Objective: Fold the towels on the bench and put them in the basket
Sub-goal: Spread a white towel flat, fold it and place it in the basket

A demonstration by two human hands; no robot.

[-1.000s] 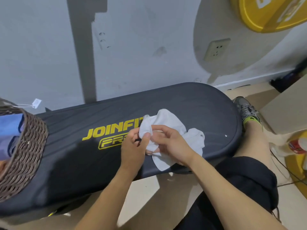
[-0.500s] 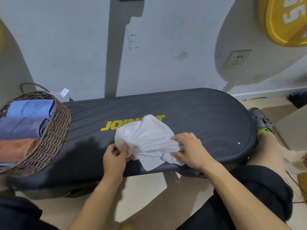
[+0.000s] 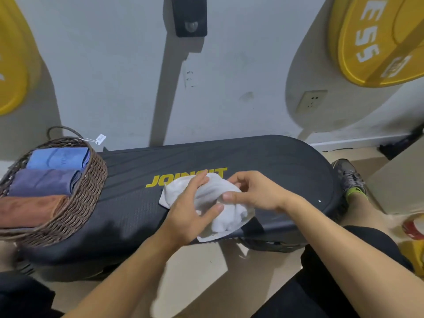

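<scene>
A crumpled white towel [image 3: 226, 214] lies on the middle of the black padded bench [image 3: 275, 164], over its yellow lettering. My left hand [image 3: 191, 211] rests on the towel with thumb and fingers closed around a bunch of the cloth. From the right, my right hand [image 3: 254, 191] pinches the towel's upper right part. A brown wicker basket [image 3: 85, 198] stands on the bench's left end. It holds three folded towels: a light blue one [image 3: 57, 157], a purple one [image 3: 43, 182] and a rust-orange one [image 3: 29, 210].
A grey wall with a socket [image 3: 311, 101] rises right behind the bench. Yellow weight plates [image 3: 376, 40] hang on it at the upper right and far left. My right leg and shoe [image 3: 351, 177] lie past the bench's right end, beside a cardboard box [image 3: 399, 180].
The view has shifted left, bringing the basket fully into sight. My left hand moved from the towel's left edge onto its top, and both hands have bunched the cloth closer together.
</scene>
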